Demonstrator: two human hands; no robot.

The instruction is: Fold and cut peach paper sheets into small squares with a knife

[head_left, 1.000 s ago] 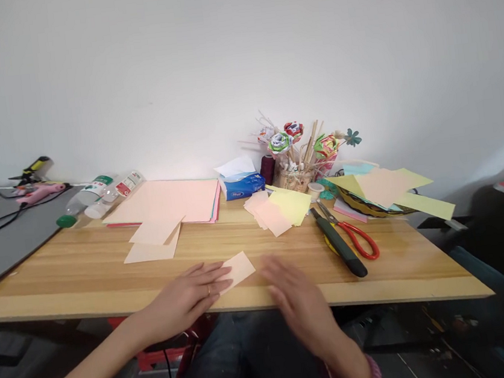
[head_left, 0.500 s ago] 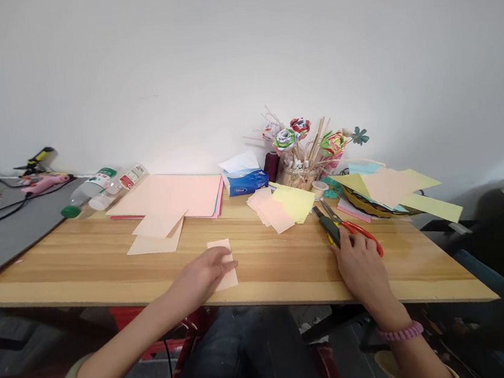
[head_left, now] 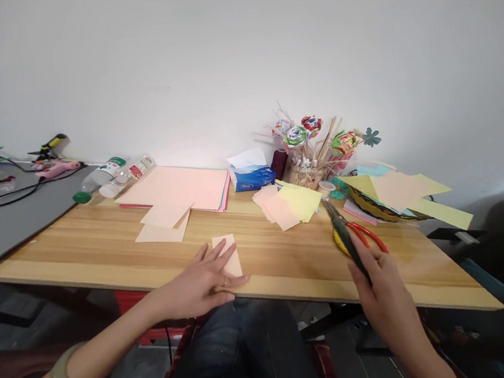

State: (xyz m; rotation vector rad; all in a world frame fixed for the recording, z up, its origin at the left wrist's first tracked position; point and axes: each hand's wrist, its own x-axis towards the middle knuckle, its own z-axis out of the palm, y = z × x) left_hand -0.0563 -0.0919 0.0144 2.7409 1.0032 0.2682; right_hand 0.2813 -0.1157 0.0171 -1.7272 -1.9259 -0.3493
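Paper slip (head_left: 233, 267), pale pink, lies on the wooden table (head_left: 282, 255), nearer the person than the blue tissue pack (head_left: 254, 178) and slightly left of it. I see the left hand (head_left: 203, 282) laid over the slip, fingers spread, pinching nothing. The right hand (head_left: 384, 286), well to the right of the tissue pack and nearer the person, is curled around a dark-handled tool (head_left: 347, 237), its exact kind unclear to me. Red-handled scissors (head_left: 374, 234) lie just beside that tool. Left of the tissue pack sits a stack of large sheets (head_left: 174, 189); right of it, paper roses (head_left: 296, 136).
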